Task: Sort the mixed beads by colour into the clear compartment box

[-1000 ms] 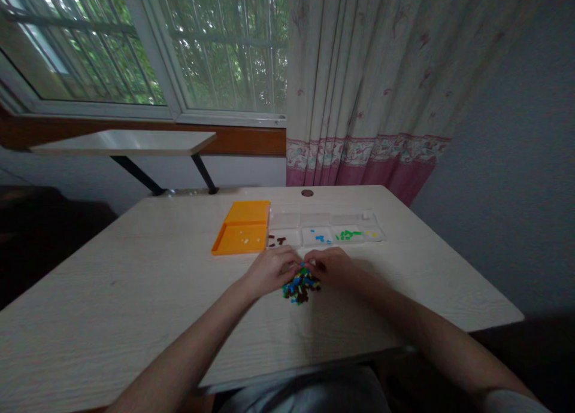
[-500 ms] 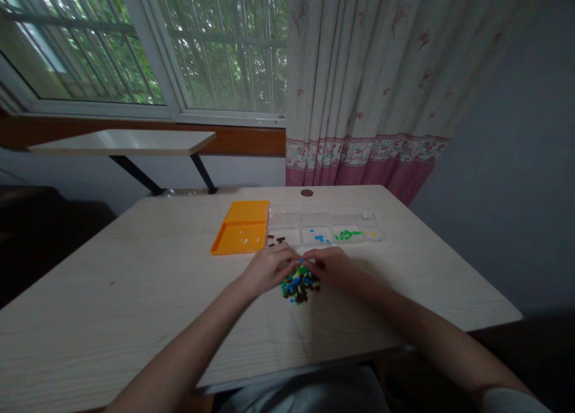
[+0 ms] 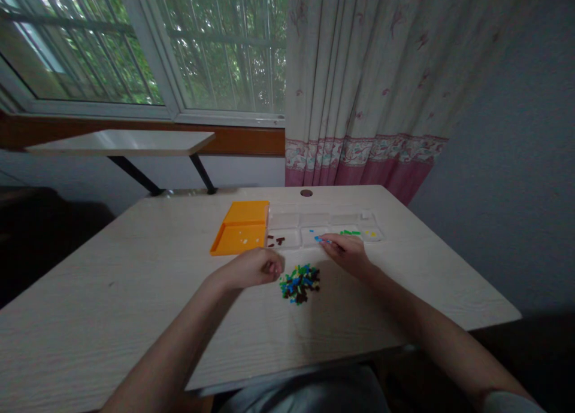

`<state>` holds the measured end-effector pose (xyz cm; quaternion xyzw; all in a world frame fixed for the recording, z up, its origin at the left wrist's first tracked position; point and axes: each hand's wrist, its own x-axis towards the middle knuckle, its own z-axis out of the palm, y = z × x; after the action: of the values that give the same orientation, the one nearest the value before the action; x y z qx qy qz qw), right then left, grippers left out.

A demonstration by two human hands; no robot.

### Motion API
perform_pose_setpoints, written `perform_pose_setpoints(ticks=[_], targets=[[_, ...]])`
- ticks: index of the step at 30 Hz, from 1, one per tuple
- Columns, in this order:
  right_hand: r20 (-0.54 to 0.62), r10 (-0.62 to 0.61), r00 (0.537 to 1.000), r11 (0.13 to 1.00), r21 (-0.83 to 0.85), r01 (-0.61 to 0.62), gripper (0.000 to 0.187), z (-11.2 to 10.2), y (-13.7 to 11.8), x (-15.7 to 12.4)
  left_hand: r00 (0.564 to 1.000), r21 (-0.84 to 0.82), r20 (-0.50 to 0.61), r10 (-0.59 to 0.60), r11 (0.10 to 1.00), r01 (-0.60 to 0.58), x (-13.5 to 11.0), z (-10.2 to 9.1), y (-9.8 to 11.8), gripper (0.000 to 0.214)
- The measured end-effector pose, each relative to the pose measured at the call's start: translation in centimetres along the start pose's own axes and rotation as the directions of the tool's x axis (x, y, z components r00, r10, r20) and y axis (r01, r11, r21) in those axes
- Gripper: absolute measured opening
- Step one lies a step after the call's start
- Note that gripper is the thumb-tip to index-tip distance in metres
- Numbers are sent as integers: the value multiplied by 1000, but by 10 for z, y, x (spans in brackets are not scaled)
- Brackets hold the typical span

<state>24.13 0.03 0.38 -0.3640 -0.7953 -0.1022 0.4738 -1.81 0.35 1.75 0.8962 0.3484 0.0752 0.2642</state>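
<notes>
A small heap of mixed coloured pieces (image 3: 300,283), blue, green, brown and yellow, lies on the wooden table (image 3: 135,299). My left hand (image 3: 254,267) rests curled just left of the heap, fingers closed on something I cannot make out. My right hand (image 3: 345,252) reaches to the clear divided tray (image 3: 323,228) and pinches a blue piece (image 3: 320,239) over the compartment that holds blue bits. Neighbouring compartments hold brown pieces (image 3: 276,240), green pieces (image 3: 349,232) and yellow pieces (image 3: 371,234).
An orange lid (image 3: 241,228) lies open at the tray's left end with a few white specks in it. A cable hole (image 3: 306,193) sits near the table's far edge. A side shelf (image 3: 117,142), window and curtain (image 3: 359,84) stand behind.
Both hands left the heap. My right hand moved forward to the tray with a blue piece; my left hand drew back to the left and curled.
</notes>
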Motion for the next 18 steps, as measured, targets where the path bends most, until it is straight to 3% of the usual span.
perform_pose_setpoints(ticks=[9, 18], targets=[[-71, -24, 997, 999, -37, 21, 24, -4, 6, 5, 1000, 38, 12, 23, 999, -24, 2, 7, -2, 15], [34, 75, 997, 995, -75, -73, 30, -4, 10, 4, 1000, 26, -3, 29, 999, -29, 2, 8, -1, 14]])
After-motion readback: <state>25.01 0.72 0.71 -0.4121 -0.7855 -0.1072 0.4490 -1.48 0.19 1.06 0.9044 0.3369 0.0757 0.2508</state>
